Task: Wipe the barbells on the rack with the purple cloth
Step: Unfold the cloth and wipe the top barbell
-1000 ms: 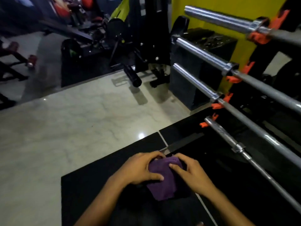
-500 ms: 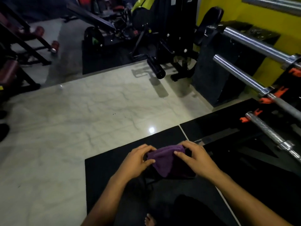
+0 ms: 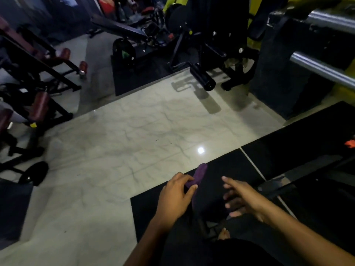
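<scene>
My left hand (image 3: 175, 196) grips the purple cloth (image 3: 199, 174), which sticks up past its fingers over the black mat. Beside it, my right hand (image 3: 240, 197) is apart from the cloth with its fingers spread and holds nothing. Two silver barbell sleeves show at the right edge: the upper barbell (image 3: 330, 21) and the lower barbell (image 3: 322, 69). Most of the rack is out of view; an orange rack hook (image 3: 350, 144) peeks in at the right.
A pale marble floor (image 3: 134, 135) spreads ahead. Black rubber mats (image 3: 288, 150) lie under me and to the right. A black machine with a padded roller (image 3: 202, 79) stands ahead, benches with red pads (image 3: 38, 106) at left, a dark block (image 3: 284, 73) below the barbells.
My right hand has let go of the cloth and moved away to the right. The cloth now stays in my left hand alone. The view has swung left, away from the rack.
</scene>
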A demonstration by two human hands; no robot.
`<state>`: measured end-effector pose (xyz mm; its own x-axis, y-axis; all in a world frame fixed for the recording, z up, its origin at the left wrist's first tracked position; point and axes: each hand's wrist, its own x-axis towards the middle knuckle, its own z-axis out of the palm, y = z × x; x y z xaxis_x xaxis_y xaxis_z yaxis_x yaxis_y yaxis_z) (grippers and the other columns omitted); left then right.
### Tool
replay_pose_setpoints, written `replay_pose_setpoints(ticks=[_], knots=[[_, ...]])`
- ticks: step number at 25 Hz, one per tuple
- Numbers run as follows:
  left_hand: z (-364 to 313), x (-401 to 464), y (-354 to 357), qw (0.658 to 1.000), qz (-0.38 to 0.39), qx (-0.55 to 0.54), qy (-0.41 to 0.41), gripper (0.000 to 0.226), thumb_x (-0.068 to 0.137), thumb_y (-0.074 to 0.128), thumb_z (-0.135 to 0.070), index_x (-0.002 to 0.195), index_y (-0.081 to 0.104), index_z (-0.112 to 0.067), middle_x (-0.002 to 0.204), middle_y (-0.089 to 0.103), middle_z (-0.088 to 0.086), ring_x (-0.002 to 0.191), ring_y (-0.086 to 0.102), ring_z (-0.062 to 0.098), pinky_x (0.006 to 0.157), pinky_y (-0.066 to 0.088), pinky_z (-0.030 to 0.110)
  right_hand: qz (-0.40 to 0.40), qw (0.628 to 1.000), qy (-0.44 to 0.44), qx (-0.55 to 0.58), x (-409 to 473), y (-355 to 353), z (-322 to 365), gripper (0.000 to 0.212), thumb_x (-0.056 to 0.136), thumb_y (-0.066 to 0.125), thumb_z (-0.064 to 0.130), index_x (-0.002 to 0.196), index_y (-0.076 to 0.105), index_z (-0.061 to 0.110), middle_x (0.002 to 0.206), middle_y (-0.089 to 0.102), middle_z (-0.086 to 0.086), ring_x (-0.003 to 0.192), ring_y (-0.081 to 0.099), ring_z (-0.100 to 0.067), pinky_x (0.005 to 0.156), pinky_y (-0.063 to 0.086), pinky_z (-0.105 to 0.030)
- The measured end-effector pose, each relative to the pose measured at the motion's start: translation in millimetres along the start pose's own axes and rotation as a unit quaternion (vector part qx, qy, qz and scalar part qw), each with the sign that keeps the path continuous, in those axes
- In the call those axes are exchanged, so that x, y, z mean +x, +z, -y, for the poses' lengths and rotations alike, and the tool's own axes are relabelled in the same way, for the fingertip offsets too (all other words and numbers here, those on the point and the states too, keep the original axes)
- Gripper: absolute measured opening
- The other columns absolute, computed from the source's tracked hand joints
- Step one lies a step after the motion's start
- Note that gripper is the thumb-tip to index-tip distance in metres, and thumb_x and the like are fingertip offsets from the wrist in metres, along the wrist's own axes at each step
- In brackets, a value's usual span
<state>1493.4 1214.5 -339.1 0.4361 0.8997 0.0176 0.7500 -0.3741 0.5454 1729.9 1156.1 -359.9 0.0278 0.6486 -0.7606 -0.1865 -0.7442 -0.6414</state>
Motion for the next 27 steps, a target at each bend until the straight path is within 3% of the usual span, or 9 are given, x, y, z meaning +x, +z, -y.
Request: replay_pose_setpoints(ticks=[2,4,7,10,12,16,20,24,27], knots=[[8,17,3,0.999,0.033,0.021,0.033,0.027,0.095,0.054,-0.053,0.114,0.064,-0.037,0.099,0.054,-0.021,0.083,0.055,0.0,0.071,0.05,0.026,0.081,0.991,0.093,0.048,18,12,3,0.07,0.082,0.056,0.075,0.119,0.06,0.015,0.107,0.065,-0.02,0.085,0.069,-0.036,0.067,0.06,-0.048],[7,33,12,0.993,0.086,0.035,0.075,0.029,0.092,0.056,-0.052,0.117,0.063,-0.037,0.105,0.054,-0.02,0.089,0.057,0.001,0.073,0.052,0.027,0.103,0.981,0.114,0.118,38,22,9,0.077,0.079,0.055,0.08,0.12,0.061,0.016,0.113,0.067,-0.022,0.093,0.071,-0.04,0.066,0.061,-0.049],[0,49,40,0.976,0.151,0.046,0.153,0.028,0.089,0.058,-0.046,0.115,0.062,-0.037,0.114,0.056,-0.018,0.1,0.061,0.005,0.078,0.054,0.029,-0.006,0.972,0.072,0.223,67,28,25,0.067,0.083,0.067,0.063,0.116,0.067,0.005,0.098,0.076,-0.019,0.083,0.073,-0.035,0.066,0.061,-0.049],[-6,74,61,0.964,0.181,0.017,0.196,0.027,0.089,0.059,-0.046,0.115,0.063,-0.037,0.114,0.058,-0.017,0.099,0.062,0.007,0.078,0.055,0.032,-0.149,0.947,0.014,0.283,85,12,39,0.04,0.094,0.065,0.04,0.117,0.069,0.008,0.09,0.078,-0.013,0.086,0.073,-0.031,0.088,0.056,-0.052],[-9,103,63,0.955,0.209,-0.027,0.211,0.032,0.092,0.059,-0.052,0.121,0.063,-0.039,0.116,0.058,-0.02,0.102,0.061,0.001,0.083,0.054,0.028,-0.163,0.923,-0.001,0.348,86,-5,51,0.035,0.096,0.06,0.037,0.117,0.069,0.01,0.098,0.077,-0.014,0.094,0.073,-0.031,0.094,0.055,-0.046],[-3,189,53,0.932,0.272,-0.097,0.22,0.04,0.092,0.056,-0.063,0.123,0.065,-0.039,0.117,0.059,-0.024,0.104,0.059,-0.008,0.089,0.052,0.024,-0.191,0.849,-0.08,0.485,83,-30,85,0.038,0.098,0.056,0.036,0.124,0.067,0.012,0.116,0.073,-0.014,0.109,0.069,-0.031,0.1,0.051,-0.045],[10,293,37,0.903,0.324,-0.185,0.211,0.026,0.093,0.065,-0.044,0.118,0.07,-0.035,0.109,0.066,-0.02,0.099,0.066,-0.001,0.086,0.056,0.029,-0.243,0.738,-0.186,0.601,78,-31,140,0.038,0.099,0.051,0.034,0.126,0.067,0.013,0.121,0.072,-0.01,0.103,0.072,-0.027,0.087,0.053,-0.039],[-5,410,4,0.882,0.343,-0.217,0.24,0.028,0.092,0.067,-0.037,0.121,0.068,-0.034,0.113,0.069,-0.018,0.102,0.066,-0.001,0.088,0.056,0.023,-0.259,0.616,-0.309,0.677,63,-24,211,0.049,0.092,0.053,0.028,0.136,0.061,0.007,0.131,0.067,-0.012,0.122,0.063,-0.033,0.103,0.049,-0.047],[-62,475,-11,0.859,0.331,-0.229,0.315,0.032,0.093,0.064,-0.039,0.125,0.065,-0.033,0.115,0.068,-0.018,0.104,0.064,-0.005,0.085,0.05,0.01,-0.267,0.599,-0.392,0.645,37,-24,261,0.043,0.088,0.054,0.016,0.128,0.062,0.002,0.127,0.065,-0.017,0.12,0.062,-0.034,0.108,0.046,-0.05]])
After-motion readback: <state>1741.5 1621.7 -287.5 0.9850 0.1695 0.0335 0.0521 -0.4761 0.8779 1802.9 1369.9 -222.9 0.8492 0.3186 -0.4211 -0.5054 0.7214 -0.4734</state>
